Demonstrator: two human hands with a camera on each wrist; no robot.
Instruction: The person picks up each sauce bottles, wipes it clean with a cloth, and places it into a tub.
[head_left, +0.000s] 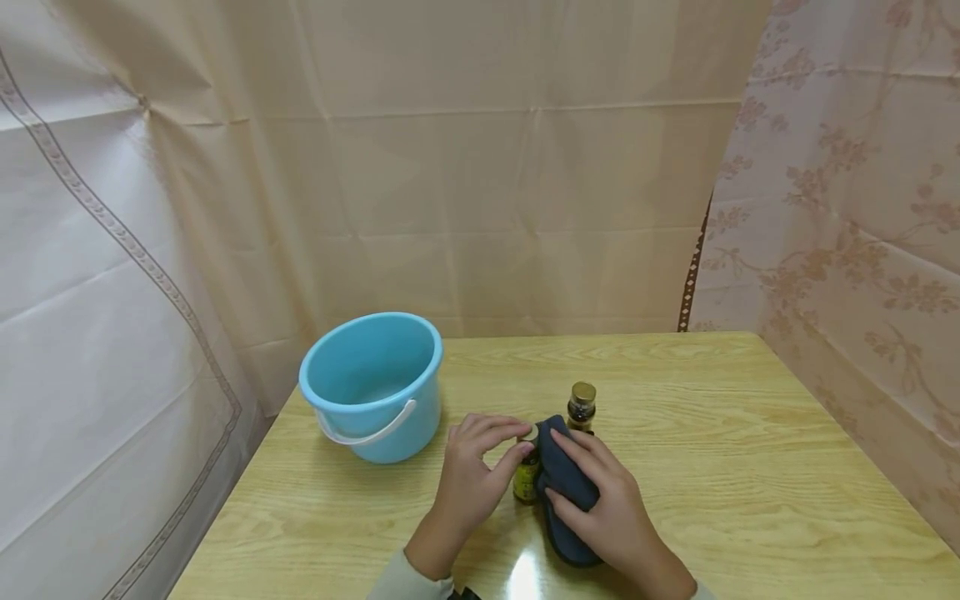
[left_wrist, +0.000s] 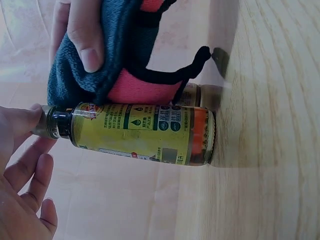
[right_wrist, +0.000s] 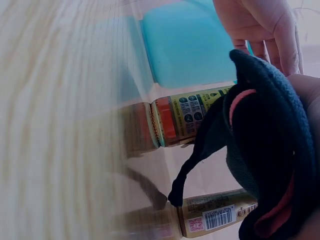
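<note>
Item: small bottle with a yellow label (head_left: 527,477), stood upright on the wooden table (head_left: 750,467), just in front of a second, gold-capped bottle (head_left: 581,406); its cap is pinched between the curled fingertips of the left hand (head_left: 472,483), by which it is steadied.

Item: dark blue cloth with pink lining (head_left: 564,492), gripped by the right hand (head_left: 611,508), fingers and thumb curled round it; the cloth is pressed against the side of the labelled bottle, a black loop being seen to hang free towards the table in the wrist views.

Item: light blue bucket (head_left: 372,385), set well to the left, touched by neither hand.

Progress, as judged: wiping of the first bottle is under way and unfinished; the gold-capped bottle appears untouched and is taken to be left for later.
</note>
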